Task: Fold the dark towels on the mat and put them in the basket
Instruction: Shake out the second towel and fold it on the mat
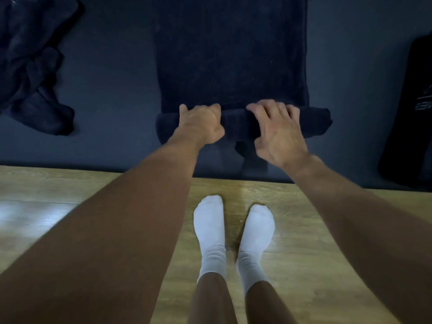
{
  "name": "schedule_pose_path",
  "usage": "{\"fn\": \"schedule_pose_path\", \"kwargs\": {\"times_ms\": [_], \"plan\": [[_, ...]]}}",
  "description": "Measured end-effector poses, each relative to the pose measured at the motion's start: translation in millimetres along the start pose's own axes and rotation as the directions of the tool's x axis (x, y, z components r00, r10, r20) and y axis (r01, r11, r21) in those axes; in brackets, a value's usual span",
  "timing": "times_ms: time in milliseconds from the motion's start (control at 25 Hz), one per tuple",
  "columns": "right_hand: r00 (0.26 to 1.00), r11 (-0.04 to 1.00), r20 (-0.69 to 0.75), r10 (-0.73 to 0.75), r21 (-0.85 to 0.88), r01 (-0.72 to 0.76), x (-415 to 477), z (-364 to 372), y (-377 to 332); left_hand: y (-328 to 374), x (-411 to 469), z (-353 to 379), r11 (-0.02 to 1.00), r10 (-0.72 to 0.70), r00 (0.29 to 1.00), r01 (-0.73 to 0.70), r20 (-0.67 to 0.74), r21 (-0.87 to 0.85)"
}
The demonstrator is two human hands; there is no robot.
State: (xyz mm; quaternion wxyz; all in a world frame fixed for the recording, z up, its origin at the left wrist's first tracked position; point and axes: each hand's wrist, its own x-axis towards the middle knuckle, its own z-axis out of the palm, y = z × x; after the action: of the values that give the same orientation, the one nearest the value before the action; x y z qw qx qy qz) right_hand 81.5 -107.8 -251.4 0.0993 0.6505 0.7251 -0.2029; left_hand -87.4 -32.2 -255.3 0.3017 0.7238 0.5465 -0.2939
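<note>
A dark navy towel (231, 54) lies spread flat on the dark blue mat (112, 90), running away from me. Its near end is rolled into a thick tube (238, 127). My left hand (201, 125) curls over the left part of the roll, fingers closed on it. My right hand (278, 129) presses on the right part, fingers spread over the top. A crumpled heap of more dark towels (30, 66) sits at the far left of the mat. No basket is in view.
The mat's near edge meets a light wooden floor (70, 206). My two feet in white socks (233, 230) stand on the wood just short of the mat. A black bag or case with pale lettering (411, 113) lies at the right edge.
</note>
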Motion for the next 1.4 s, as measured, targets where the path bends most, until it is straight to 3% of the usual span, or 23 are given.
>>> {"fn": "schedule_pose_path", "kwargs": {"times_ms": [40,120,240,320,360,440,480,520,600,640,760,800,880,960,1080,1120,1160,1240,1320,1400], "plan": [[0.997,0.999,-0.069,-0.034,-0.042,0.032,-9.9,9.5,1.3,-1.2,4.7,-9.5,0.998,-0.027,0.996,0.031,0.085,-0.055],[0.998,0.989,-0.048,-0.04,-0.145,0.033,-9.9,20.7,4.2,-0.9,5.6,-20.3,0.989,-0.062,0.981,0.085,0.186,-0.117],[0.993,0.975,0.116,0.007,-0.222,0.019,19.0,5.8,3.6,6.0,-13.0,-1.7,0.999,-0.032,0.999,0.032,0.016,0.032],[0.965,0.984,0.264,-0.011,-0.167,0.057,36.6,-12.4,2.7,12.2,-34.1,22.2,0.989,-0.085,0.987,0.099,-0.133,0.105],[0.923,0.991,0.384,-0.022,-0.113,0.071,44.2,-20.9,4.8,16.4,-42.6,34.3,0.983,-0.093,0.979,0.118,-0.18,0.138],[0.758,1.0,0.652,-0.008,-0.002,0.012,54.6,-39.2,7.7,23.7,-51.0,55.0,0.973,-0.049,0.973,0.097,-0.227,0.209],[0.704,0.999,0.71,0.006,0.018,-0.026,54.5,-43.2,6.6,24.5,-51.1,59.3,0.97,-0.021,0.969,0.079,-0.246,0.228],[0.723,1.0,0.691,0.015,0.008,-0.028,50.1,-42.6,5.6,23.6,-48.1,57.6,0.972,0.0,0.966,0.06,-0.257,0.225],[0.896,0.996,0.443,-0.02,-0.072,0.058,27.3,-26.7,6.5,16.1,-31.3,45.2,0.989,0.014,0.976,0.019,-0.216,0.147],[0.948,0.987,0.316,-0.042,-0.133,0.088,10.4,-14.9,6.0,11.0,-21.0,33.0,0.996,0.015,0.99,-0.003,-0.137,0.085],[0.986,0.968,0.162,-0.042,-0.236,0.08,-12.9,6.1,5.0,4.8,-0.3,-5.5,1.0,-0.006,0.977,0.012,0.212,-0.029],[0.986,0.966,0.166,-0.028,-0.25,0.069,-4.4,3.1,3.4,6.1,-0.9,-8.9,0.999,-0.022,0.973,0.03,0.228,-0.031],[0.965,0.972,0.26,-0.023,-0.219,0.082,20.8,-10.7,3.4,12.2,-15.7,8.8,0.998,-0.032,0.998,0.029,0.046,0.056],[0.886,0.991,0.462,-0.036,-0.095,0.09,46.2,-31.0,6.1,15.2,-39.4,37.7,0.986,-0.01,0.978,0.045,-0.209,0.159],[0.727,0.999,0.687,-0.01,0.042,-0.026,59.3,-48.5,8.4,12.0,-50.4,55.1,0.985,-0.008,0.955,0.058,-0.295,0.163],[0.744,0.999,0.669,-0.005,0.041,-0.03,53.2,-46.3,7.8,10.2,-47.5,51.5,0.988,-0.003,0.955,0.05,-0.298,0.15],[0.81,1.0,0.587,-0.009,0.013,0.002,42.8,-40.0,8.7,8.1,-42.8,45.1,0.99,0.012,0.96,0.028,-0.28,0.139],[0.949,0.992,0.312,-0.038,-0.106,0.074,13.5,-19.5,16.4,0.2,-26.2,24.4,0.996,0.066,0.99,-0.058,-0.125,0.065],[0.991,0.979,0.107,-0.081,-0.177,0.099,-11.4,-3.3,22.9,-9.2,-6.1,-4.7,0.996,0.076,0.984,-0.066,0.162,-0.064],[0.995,0.984,0.059,-0.077,-0.156,0.085,-11.4,0.3,24.8,-7.7,5.7,-23.0,0.994,0.016,0.944,0.019,0.328,-0.103]]}}
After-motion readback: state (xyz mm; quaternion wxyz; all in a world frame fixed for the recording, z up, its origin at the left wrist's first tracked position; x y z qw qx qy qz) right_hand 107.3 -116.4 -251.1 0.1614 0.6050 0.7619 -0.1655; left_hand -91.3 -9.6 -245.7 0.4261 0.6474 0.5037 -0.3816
